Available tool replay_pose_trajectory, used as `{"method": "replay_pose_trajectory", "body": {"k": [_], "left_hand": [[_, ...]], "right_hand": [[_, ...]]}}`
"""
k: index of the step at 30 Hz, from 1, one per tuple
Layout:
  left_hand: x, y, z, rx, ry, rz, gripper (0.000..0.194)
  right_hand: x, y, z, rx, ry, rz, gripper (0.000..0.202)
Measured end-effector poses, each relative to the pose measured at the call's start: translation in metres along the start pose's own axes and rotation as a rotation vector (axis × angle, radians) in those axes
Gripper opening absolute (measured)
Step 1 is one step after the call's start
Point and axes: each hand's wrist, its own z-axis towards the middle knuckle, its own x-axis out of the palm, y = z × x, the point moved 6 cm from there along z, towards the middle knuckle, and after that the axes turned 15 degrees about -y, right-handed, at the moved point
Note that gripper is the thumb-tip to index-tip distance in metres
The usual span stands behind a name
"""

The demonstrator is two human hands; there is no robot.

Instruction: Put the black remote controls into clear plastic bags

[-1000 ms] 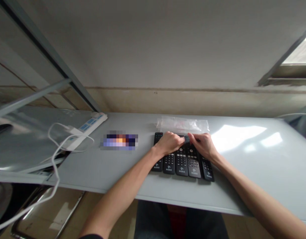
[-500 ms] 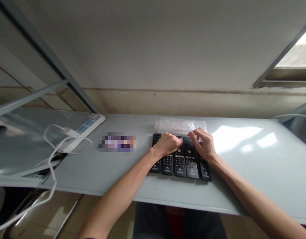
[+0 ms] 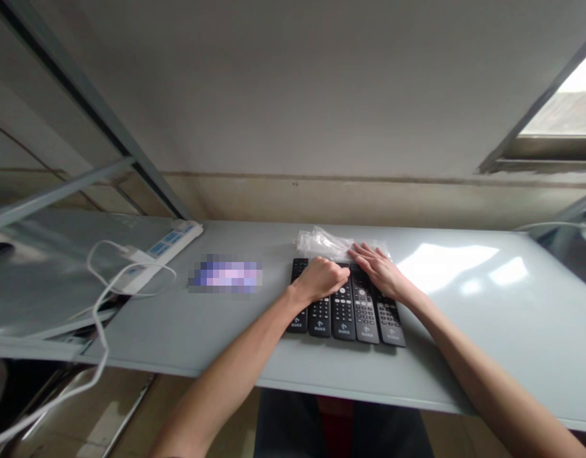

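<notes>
Several black remote controls (image 3: 343, 321) lie side by side in a row on the grey table (image 3: 216, 331), their lower ends toward me. My left hand (image 3: 322, 278) rests curled over the upper part of the row; its fingers are closed, and what they hold, if anything, is hidden. My right hand (image 3: 376, 267) lies flat with fingers stretched, over the top of the rightmost remotes and touching the crumpled clear plastic (image 3: 324, 242) behind them. The upper ends of several remotes are covered by the hands.
A blurred-out flat object (image 3: 226, 275) lies left of the remotes. Farther left are a white power strip (image 3: 163, 251) and a looping white cable (image 3: 102, 324). The wall (image 3: 295, 197) borders the table's back edge.
My right hand has opened from a curl and moved slightly left onto the plastic, which is now more bunched up. The rightmost remote has turned to lie flatter beside its neighbour. My left hand stays put.
</notes>
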Motion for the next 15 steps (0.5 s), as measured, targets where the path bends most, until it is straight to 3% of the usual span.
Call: {"method": "replay_pose_trajectory", "body": {"k": [7,15], "left_hand": [[-0.001,0.0,-0.001,0.006,-0.025,0.002,0.022],[-0.017,-0.006,0.003,0.008,-0.226,-0.008,0.036]], "right_hand": [[-0.008,0.015,0.0,-0.044,-0.058,0.018,0.063],[-0.053,0.043,0.0,0.005,-0.473,0.174,0.056]]}}
